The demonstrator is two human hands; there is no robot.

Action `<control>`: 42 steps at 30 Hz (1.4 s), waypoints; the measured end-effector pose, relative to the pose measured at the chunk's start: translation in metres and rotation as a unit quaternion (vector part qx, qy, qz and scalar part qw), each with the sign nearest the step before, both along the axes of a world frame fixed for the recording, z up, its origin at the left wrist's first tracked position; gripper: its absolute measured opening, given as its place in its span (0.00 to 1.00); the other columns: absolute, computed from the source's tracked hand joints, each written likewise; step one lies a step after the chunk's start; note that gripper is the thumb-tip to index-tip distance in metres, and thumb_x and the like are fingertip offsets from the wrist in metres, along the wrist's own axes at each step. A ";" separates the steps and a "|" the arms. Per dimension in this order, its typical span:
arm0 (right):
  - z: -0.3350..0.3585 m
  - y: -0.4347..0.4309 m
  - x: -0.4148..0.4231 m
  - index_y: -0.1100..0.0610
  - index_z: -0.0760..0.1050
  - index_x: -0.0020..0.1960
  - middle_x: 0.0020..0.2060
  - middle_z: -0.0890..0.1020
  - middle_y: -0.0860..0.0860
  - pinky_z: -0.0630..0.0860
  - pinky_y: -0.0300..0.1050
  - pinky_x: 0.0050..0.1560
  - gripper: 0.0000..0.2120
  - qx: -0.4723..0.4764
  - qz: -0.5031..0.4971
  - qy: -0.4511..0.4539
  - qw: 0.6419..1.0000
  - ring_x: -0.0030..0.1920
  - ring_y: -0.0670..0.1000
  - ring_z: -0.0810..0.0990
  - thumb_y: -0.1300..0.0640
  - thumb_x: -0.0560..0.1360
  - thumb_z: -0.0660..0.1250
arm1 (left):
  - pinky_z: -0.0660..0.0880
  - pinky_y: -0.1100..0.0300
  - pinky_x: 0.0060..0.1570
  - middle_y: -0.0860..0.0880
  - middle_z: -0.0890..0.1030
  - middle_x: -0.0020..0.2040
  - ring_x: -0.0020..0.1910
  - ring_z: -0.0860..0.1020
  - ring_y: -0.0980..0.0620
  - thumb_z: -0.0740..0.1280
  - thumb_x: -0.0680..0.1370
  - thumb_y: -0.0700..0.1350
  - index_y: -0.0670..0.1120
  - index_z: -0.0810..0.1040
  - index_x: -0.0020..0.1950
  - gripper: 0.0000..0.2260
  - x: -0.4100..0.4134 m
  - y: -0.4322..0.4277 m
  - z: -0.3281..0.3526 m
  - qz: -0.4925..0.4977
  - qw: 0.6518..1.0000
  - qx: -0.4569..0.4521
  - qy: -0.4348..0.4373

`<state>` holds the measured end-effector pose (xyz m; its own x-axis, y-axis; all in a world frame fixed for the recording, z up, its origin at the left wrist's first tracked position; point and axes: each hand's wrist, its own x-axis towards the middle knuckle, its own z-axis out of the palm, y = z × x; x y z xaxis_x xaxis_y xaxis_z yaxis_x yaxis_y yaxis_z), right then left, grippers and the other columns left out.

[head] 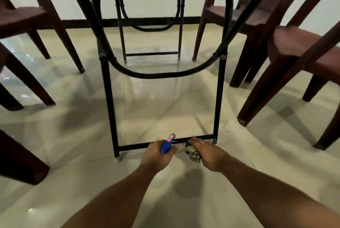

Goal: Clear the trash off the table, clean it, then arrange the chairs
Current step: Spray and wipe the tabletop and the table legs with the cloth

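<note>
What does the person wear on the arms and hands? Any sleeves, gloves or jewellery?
Nothing visible: no sleeves reach into view, and the left hand and the right hand show no gloves, rings, watch or bracelet.

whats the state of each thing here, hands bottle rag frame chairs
left hand: grips the spray bottle
spray bottle: held low, tilted forward
right hand: holds the cloth against the table frame
cloth: crumpled
table frame: standing upright
chairs: upright, either side of it
</note>
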<state>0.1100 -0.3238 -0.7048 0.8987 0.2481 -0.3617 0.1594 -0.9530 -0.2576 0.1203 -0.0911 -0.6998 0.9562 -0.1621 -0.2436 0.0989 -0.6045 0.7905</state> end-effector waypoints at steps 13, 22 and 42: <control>0.305 0.070 -0.114 0.45 0.69 0.66 0.61 0.76 0.49 0.75 0.51 0.56 0.18 0.087 -0.181 0.067 0.977 0.59 0.57 0.76 0.53 0.76 0.61 | 0.74 0.53 0.51 0.49 0.83 0.46 0.49 0.80 0.45 0.60 0.77 0.68 0.52 0.75 0.43 0.20 -0.092 0.007 0.301 -0.133 0.968 0.213 -0.004; 0.495 0.080 -0.207 0.45 0.72 0.56 0.55 0.80 0.48 0.78 0.49 0.53 0.18 0.180 -0.399 0.038 0.898 0.54 0.54 0.79 0.55 0.67 0.58 | 0.77 0.52 0.43 0.45 0.82 0.44 0.45 0.81 0.41 0.58 0.76 0.72 0.50 0.73 0.41 0.26 -0.146 -0.015 0.517 -0.217 0.949 0.223 0.057; 0.646 -0.015 -0.480 0.49 0.74 0.61 0.56 0.79 0.50 0.75 0.47 0.55 0.18 0.152 -0.716 -0.102 0.673 0.55 0.56 0.79 0.62 0.73 0.62 | 0.81 0.47 0.48 0.42 0.82 0.51 0.49 0.82 0.41 0.73 0.74 0.37 0.49 0.72 0.52 0.14 -0.331 -0.205 0.647 -0.519 0.850 0.056 0.072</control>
<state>-0.3699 -0.3392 -0.0586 0.3177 -0.8915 -0.3230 -0.8058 -0.0743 -0.5875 -0.2111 -0.2961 -0.0531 0.2703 -0.8687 -0.4151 -0.4429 -0.4950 0.7476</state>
